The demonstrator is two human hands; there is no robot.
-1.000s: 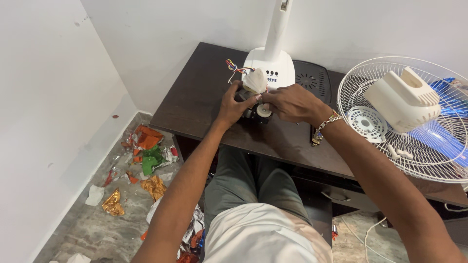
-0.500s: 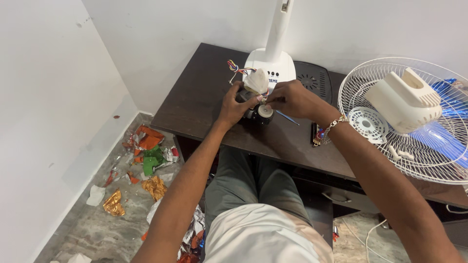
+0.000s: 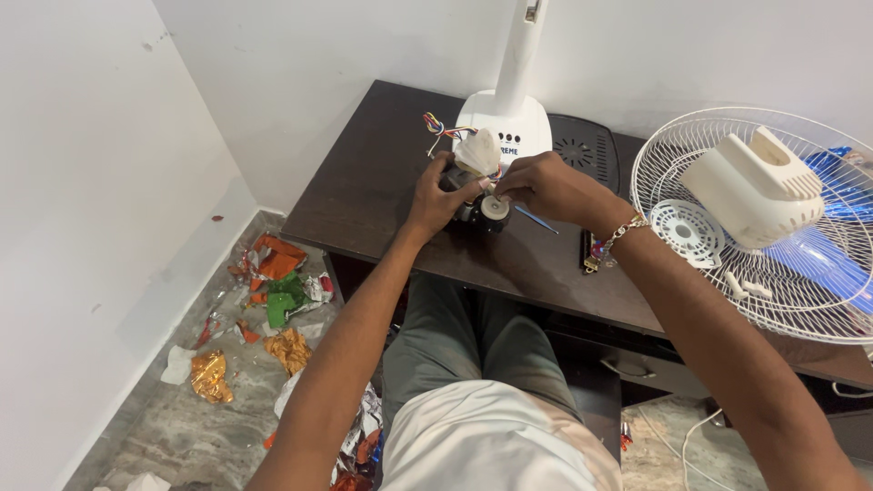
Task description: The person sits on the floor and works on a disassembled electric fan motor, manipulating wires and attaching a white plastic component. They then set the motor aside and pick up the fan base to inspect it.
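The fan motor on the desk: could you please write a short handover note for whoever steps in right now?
Left hand: grips the fan motor from its left side, steadying it on the dark desk.
Right hand: fingertips on the motor's front, a thin blue tool beneath it.
Coloured wires run from the motor by the white fan base.
Done: wire grille and cream motor cover lie detached at right.
Left: the motor is not yet back in its cover.
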